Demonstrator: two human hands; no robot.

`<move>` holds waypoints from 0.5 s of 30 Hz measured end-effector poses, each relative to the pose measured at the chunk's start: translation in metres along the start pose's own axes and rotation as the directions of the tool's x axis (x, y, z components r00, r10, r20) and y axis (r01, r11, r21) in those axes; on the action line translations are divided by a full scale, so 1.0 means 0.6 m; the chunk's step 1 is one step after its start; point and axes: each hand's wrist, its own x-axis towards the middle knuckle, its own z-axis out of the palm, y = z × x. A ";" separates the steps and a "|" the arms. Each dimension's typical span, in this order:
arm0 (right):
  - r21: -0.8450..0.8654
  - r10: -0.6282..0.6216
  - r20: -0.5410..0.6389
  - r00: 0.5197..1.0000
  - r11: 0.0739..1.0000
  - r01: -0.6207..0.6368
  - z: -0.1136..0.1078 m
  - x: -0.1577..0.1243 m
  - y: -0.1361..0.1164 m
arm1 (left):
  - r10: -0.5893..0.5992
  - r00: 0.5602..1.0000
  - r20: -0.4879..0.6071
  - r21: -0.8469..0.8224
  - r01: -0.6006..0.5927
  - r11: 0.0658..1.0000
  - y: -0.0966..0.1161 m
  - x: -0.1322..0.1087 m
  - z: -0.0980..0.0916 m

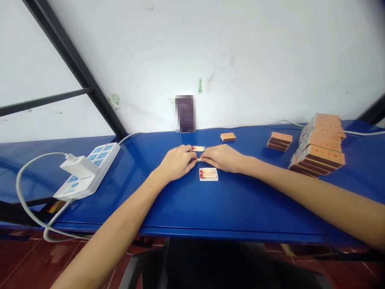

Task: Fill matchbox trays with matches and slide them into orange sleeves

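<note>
My left hand [179,161] and my right hand [221,157] meet over the blue table, fingers closed from either side on a few pale matchsticks [199,159]. Just beyond the fingertips lies a small pile of red-tipped matches [198,148]. Nearer to me, below my right hand, sits a white matchbox tray [208,179] with several matches in it, their red heads to the left. My fingers partly cover the held matches, so their heads do not show.
One matchbox [227,137] lies behind my right hand. A short stack of matchboxes [279,141] and a taller stack [320,148] stand on the right. A power strip [90,170] with a plugged-in charger [78,167] and a looping cable is on the left. A pixelated dark rectangle [185,113] leans at the wall.
</note>
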 end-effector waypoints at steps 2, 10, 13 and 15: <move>-0.081 -0.010 0.031 0.999 0.997 0.013 -0.005 0.004 -0.005 | 0.015 1.000 0.026 0.048 -0.017 0.999 0.006 0.003 -0.004; -0.105 0.081 0.186 0.979 0.993 -0.062 -0.028 0.007 -0.013 | -0.036 0.991 0.130 0.034 0.031 0.999 0.014 0.007 0.001; -0.085 0.097 0.224 0.970 0.993 -0.080 -0.033 0.003 -0.014 | -0.041 0.989 0.144 0.006 0.041 0.999 0.015 0.009 0.003; -0.098 0.109 0.243 0.964 0.991 -0.088 -0.037 0.002 -0.016 | -0.038 0.989 0.142 -0.008 0.040 0.999 0.016 0.010 0.003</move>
